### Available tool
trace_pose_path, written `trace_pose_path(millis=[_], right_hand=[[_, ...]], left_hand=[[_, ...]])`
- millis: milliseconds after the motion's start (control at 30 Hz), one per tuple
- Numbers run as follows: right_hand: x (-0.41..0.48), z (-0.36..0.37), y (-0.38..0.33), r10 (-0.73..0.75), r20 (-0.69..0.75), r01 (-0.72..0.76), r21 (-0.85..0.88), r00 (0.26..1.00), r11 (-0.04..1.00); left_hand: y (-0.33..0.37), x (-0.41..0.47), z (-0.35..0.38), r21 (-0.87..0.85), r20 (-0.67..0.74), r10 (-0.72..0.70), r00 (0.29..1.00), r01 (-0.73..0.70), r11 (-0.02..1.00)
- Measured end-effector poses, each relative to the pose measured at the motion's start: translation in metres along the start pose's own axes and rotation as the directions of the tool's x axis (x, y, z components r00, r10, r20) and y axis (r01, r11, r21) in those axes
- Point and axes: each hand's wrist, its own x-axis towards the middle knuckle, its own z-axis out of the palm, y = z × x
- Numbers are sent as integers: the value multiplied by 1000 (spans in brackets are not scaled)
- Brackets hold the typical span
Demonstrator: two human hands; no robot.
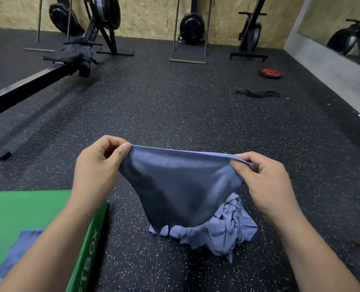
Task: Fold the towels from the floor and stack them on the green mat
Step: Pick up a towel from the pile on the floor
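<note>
Both hands pinch the top hem of a blue towel (181, 186) — left hand (99, 165) at one corner, right hand (265, 182) at the other — stretching the edge taut so the cloth hangs free, likely to square it for a first fold. Its lower end dangles over the crumpled pile of towels (223, 232) on the speckled floor (175, 106). To the left, the green mat (27, 213) carries a blue towel already laid (21, 247) near its front edge — bare green lies beyond it.
</note>
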Motion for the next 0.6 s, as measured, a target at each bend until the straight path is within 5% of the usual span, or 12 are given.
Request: trace_pose_path(millis=[133,367,600], right_hand=[[0,6,1,19,-27,-14,182,999,983],[4,3,6,21,-161,12,201,987,980],[3,9,6,38,-225,-11,123,974,992]], left_hand=[[-3,-1,1,70,-63,-42,997,47,996],[-5,1,0,147,-85,-97,992,109,983],[-9,-6,20,-105,97,-166,981,176,979]])
